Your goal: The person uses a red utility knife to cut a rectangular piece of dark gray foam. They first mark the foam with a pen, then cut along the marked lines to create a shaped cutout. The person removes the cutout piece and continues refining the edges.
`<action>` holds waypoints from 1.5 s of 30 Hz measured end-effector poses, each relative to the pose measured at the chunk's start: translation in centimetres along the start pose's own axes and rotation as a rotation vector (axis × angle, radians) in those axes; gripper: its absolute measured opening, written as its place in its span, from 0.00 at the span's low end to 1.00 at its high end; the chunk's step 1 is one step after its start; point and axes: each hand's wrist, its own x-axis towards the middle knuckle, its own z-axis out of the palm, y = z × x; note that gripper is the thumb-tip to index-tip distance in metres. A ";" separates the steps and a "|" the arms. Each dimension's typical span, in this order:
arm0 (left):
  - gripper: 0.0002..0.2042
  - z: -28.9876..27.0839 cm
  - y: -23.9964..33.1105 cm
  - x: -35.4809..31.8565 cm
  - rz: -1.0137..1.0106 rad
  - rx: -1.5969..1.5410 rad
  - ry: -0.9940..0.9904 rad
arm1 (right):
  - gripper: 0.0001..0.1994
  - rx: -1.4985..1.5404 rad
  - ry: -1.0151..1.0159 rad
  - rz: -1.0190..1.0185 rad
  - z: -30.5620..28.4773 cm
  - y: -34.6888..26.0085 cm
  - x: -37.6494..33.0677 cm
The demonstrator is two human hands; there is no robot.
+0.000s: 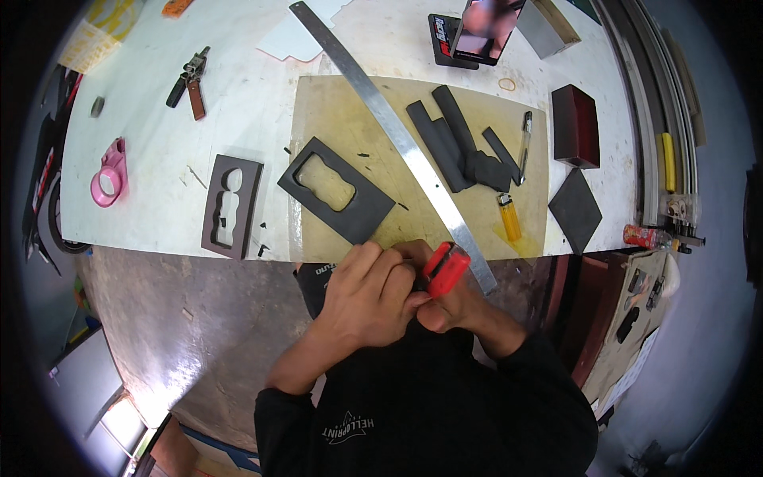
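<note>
Both my hands meet close to my body at the table's near edge. My right hand [447, 304] is closed around a red utility knife [447, 270], its red end pointing up. Pressed up against it, my left hand [369, 288] has its fingers curled; whatever they pinch is hidden. Just beyond my left hand lies a dark grey foam block [362, 208] with a wavy cutout. A similar foam block [211, 211] with a narrower cutout rests farther left. A steel ruler [389, 127] slants across the cutting mat [326, 95], its near end jutting past the table edge beside my right hand.
On the mat's right are dark foam offcuts [453, 151], a pen [525, 143] and a yellow lighter [509, 219]. A dark red box [575, 127] and foam diamond [576, 211] lie beyond. Left: pink tape dispenser [109, 179], folding multi-tool [191, 83]. A phone [485, 36] stands at the back.
</note>
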 end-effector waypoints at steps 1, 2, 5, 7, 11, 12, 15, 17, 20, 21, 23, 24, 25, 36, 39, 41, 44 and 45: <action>0.14 0.0 -0.2 0.0 0.008 0.001 -0.004 | 0.42 0.038 0.000 0.036 0.2 -0.2 -0.1; 0.14 -0.3 -0.4 0.0 -0.003 0.007 -0.030 | 0.41 0.082 -0.003 0.074 0.5 -0.4 -0.2; 0.14 -0.9 -0.8 -0.1 -0.029 0.005 -0.086 | 0.32 0.304 -0.244 0.331 -1.0 -0.8 0.2; 0.13 -1.2 -1.2 -0.5 -0.047 -0.012 -0.110 | 0.25 0.445 -0.390 0.520 -2.4 -0.8 0.2; 0.10 -2.5 -3.9 -1.1 -0.096 -0.147 0.081 | 0.21 0.760 -0.214 0.581 -2.2 -1.3 -0.5; 0.10 -2.6 -4.9 -1.6 -0.157 -0.086 0.147 | 0.24 0.768 -0.134 0.466 -1.8 -1.0 -0.8; 0.11 -3.4 -7.7 -1.6 -0.254 0.137 0.167 | 0.26 0.434 -0.002 0.147 -2.5 0.6 -0.8; 0.15 -3.5 -8.7 -1.4 -0.266 0.222 0.107 | 0.26 0.310 0.113 -0.023 -3.2 1.8 -0.9; 0.26 -3.4 -9.2 -1.2 -0.260 0.207 -0.034 | 0.22 0.523 0.280 0.010 -2.7 1.9 -1.1; 0.28 -3.5 -9.0 -1.1 -0.259 0.228 -0.069 | 0.20 0.572 0.322 0.021 -2.7 2.1 -1.1; 0.32 -3.4 -8.3 -1.0 -0.258 0.273 -0.141 | 0.18 0.434 0.392 0.140 -2.0 1.4 -1.0; 0.34 -3.1 -8.1 -1.2 -0.283 0.287 -0.136 | 0.16 0.302 0.412 0.157 -1.5 1.3 -0.6; 0.35 -2.6 -8.0 -1.6 -0.308 0.301 -0.131 | 0.15 0.242 0.383 0.149 -1.2 1.5 -0.5; 0.37 0.5 -7.0 -3.7 -0.446 0.432 0.011 | 0.18 -0.329 0.350 -0.211 1.1 4.2 2.0; 0.37 0.4 -7.0 -3.6 -0.459 0.425 0.005 | 0.16 -0.418 0.313 -0.231 0.9 4.3 2.5; 0.37 0.4 -6.7 -3.6 -0.475 0.424 -0.012 | 0.15 -0.412 0.289 -0.267 0.6 4.9 3.0; 0.36 0.5 -5.9 -4.0 -0.534 0.405 0.001 | 0.12 -0.409 0.274 -0.227 0.9 4.6 3.5; 0.35 0.4 -5.8 -4.1 -0.515 0.419 0.029 | 0.11 -0.411 0.255 -0.264 1.0 4.8 3.5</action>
